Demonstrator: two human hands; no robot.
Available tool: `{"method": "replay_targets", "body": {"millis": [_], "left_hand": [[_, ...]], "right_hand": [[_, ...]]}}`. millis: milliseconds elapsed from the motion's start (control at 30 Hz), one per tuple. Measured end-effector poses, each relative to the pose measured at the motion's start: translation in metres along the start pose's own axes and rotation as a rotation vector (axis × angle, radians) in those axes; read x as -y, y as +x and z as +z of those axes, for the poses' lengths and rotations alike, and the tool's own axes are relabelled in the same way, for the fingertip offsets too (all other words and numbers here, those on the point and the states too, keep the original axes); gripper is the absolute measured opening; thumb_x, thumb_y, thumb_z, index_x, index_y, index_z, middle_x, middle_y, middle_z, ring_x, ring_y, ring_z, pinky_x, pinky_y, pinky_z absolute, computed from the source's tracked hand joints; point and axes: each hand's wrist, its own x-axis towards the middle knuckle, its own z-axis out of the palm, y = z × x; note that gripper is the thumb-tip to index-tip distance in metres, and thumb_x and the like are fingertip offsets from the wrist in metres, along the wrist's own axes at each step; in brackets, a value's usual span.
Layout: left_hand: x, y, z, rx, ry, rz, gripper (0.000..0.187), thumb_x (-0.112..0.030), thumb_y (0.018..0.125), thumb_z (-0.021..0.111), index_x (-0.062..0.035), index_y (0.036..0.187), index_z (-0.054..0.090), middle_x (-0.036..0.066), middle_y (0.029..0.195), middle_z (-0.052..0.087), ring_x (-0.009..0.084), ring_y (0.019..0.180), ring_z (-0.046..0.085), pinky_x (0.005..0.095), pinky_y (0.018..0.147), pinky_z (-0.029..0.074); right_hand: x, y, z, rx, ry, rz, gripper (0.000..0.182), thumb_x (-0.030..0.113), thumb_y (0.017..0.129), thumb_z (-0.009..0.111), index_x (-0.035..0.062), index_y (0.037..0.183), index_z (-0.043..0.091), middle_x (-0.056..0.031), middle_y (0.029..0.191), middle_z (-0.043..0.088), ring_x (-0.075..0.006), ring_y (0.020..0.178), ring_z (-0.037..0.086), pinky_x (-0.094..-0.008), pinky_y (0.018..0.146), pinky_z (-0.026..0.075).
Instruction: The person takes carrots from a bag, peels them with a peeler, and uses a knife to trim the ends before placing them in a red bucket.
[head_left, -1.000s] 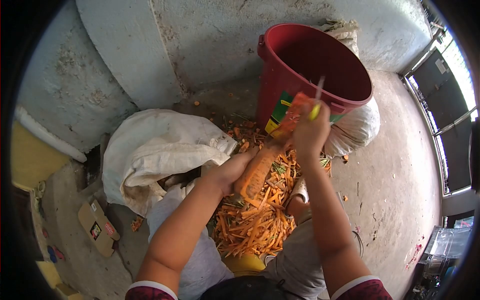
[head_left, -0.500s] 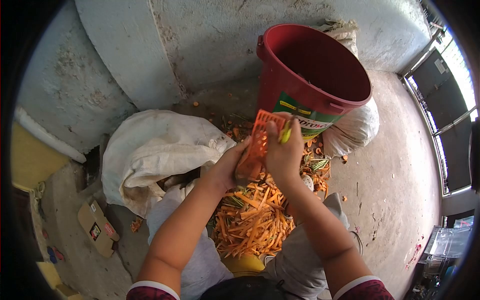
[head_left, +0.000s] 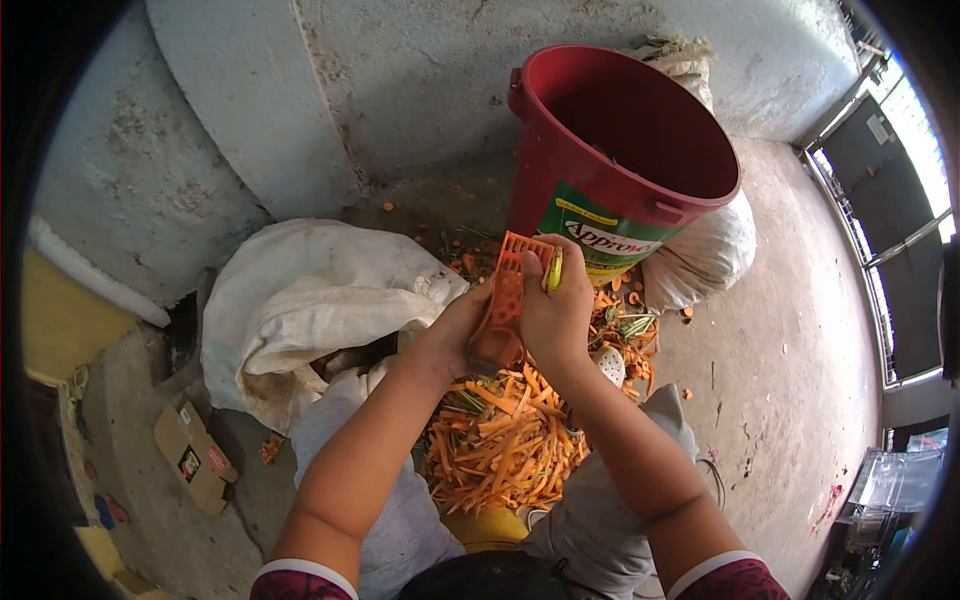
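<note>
Two hands gripping carrot [head_left: 505, 300], left hand [head_left: 455, 335] low, right hand [head_left: 553, 310] hiding yellow peeler [head_left: 553, 268]

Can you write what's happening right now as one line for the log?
left hand: holds carrot | right hand: yellow peeler on carrot | peel pile below | red bucket behind

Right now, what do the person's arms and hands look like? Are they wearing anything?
Both arms are bare from wrist to upper arm. The left hand and right hand wear no gloves, and no rings or watch show. Near the shoulders, short dark red sleeves end in a white band.
</note>
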Motion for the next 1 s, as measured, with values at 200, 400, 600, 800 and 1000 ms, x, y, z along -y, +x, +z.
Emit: {"method": "replay_targets", "body": {"millis": [200,400,600,800,1000], "left_hand": [[-0.003,-0.001,0.003,-0.068,0.086,-0.037,0.028,-0.031,0.086,0.04,-0.0084,0.097,0.054,0.003,0.086,0.061,0.0133,0.071,0.061,0.0286,0.059,0.05],[0.002,0.0,-0.003,-0.049,0.114,-0.006,0.032,-0.036,0.089,0.039,-0.0106,0.105,0.051,0.002,0.091,0.059,0.0123,0.075,0.059,0.027,0.062,0.049],[0.006,-0.006,-0.004,-0.027,0.505,-0.067,0.038,-0.034,0.09,0.035,-0.0028,0.105,0.05,0.007,0.093,0.059,0.0139,0.079,0.059,0.0271,0.069,0.048],[-0.004,-0.023,0.003,0.006,0.512,-0.099,0.044,-0.04,0.089,0.034,-0.0017,0.106,0.048,0.009,0.089,0.056,0.0154,0.073,0.058,0.029,0.063,0.049],[-0.011,-0.007,-0.002,0.12,0.255,-0.054,0.04,-0.039,0.088,0.035,-0.0041,0.105,0.046,0.009,0.078,0.055,0.0179,0.069,0.058,0.0312,0.056,0.05]], "right_hand": [[0.006,0.004,-0.002,-0.028,-0.049,-0.014,0.025,0.017,0.082,0.053,0.0012,0.1,0.045,-0.0187,0.078,0.058,-0.0344,0.07,0.057,-0.0375,0.06,0.044],[0.005,-0.002,-0.001,-0.061,-0.036,-0.154,0.023,0.008,0.077,0.055,0.0032,0.098,0.045,-0.0183,0.078,0.058,-0.0354,0.071,0.057,-0.0385,0.06,0.044],[-0.027,0.039,-0.019,-0.291,-0.12,-0.185,0.025,0.006,0.076,0.054,0.0036,0.1,0.045,-0.0178,0.077,0.058,-0.034,0.069,0.057,-0.0388,0.061,0.044],[-0.061,0.086,-0.061,-0.484,-0.224,0.044,0.019,0.015,0.082,0.049,0.0012,0.095,0.05,-0.0152,0.077,0.057,-0.026,0.068,0.057,-0.034,0.063,0.043],[-0.021,0.047,-0.024,-0.18,0.057,-0.055,0.015,0.012,0.082,0.051,0.0013,0.092,0.049,-0.0151,0.085,0.056,-0.0247,0.074,0.056,-0.0319,0.065,0.043]]}}
